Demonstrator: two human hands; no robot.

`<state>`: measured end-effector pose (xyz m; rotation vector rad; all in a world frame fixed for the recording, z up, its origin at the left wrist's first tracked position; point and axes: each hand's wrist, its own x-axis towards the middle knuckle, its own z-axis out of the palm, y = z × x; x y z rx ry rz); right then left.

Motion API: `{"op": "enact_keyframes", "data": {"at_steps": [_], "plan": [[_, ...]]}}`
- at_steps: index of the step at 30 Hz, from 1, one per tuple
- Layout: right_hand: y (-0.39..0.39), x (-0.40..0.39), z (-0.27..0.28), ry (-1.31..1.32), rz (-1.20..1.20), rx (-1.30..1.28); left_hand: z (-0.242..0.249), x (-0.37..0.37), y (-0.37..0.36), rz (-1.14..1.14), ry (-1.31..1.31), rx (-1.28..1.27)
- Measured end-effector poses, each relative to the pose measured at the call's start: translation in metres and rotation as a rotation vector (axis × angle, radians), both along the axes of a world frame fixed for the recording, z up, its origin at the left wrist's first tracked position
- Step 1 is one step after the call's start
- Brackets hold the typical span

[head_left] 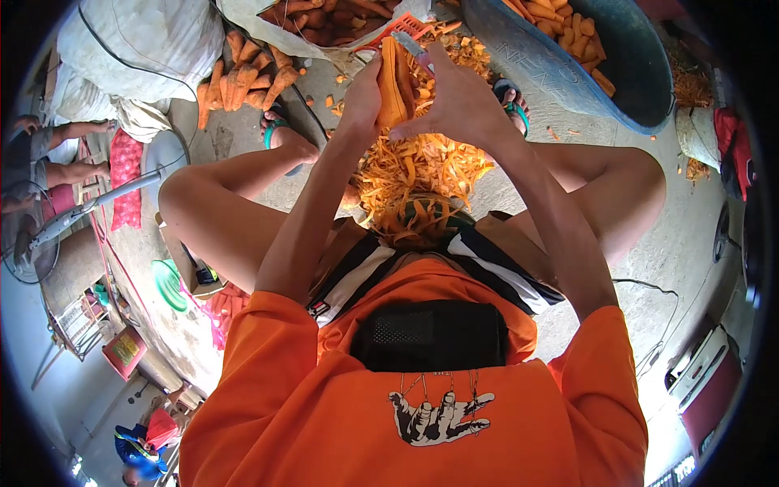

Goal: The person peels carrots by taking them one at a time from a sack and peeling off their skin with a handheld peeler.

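My left hand (363, 99) is closed around a large carrot (393, 85), held upright over the peelings. My right hand (461, 96) is closed on a peeler (412, 49), with its thumb stretched toward the carrot's lower part. The peeler's metal end lies by the top of the carrot; its grip is mostly hidden in my fingers. Below both hands, a heap of orange peelings (422, 174) lies between my legs.
Unpeeled carrots (243, 81) lie on the floor at the left, beside an open sack (333, 53) of more carrots. A blue tub (535, 61) at the upper right holds peeled carrots (572, 32). A fan (32, 231) and another person's legs (77, 150) are at the far left.
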<state>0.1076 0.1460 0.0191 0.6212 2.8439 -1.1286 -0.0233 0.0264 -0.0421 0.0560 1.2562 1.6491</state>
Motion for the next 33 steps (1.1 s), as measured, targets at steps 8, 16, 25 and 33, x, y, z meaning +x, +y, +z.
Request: {"op": "enact_keyframes", "data": {"at_steps": [8, 16, 25, 33], "plan": [[-0.007, 0.001, 0.004, -0.008, 0.004, -0.018, 0.009, 0.004, -0.003, 0.006, 0.048, -0.016], [-0.014, -0.002, -0.004, 0.061, 0.019, 0.058, 0.004, -0.002, -0.012, 0.027, 0.06, -0.036], [-0.018, -0.003, 0.005, -0.065, 0.037, 0.142, 0.013, -0.008, -0.013, 0.043, 0.099, -0.063], [-0.025, -0.009, -0.013, -0.014, 0.035, 0.147, 0.008, -0.023, -0.018, 0.05, 0.092, -0.101]]}}
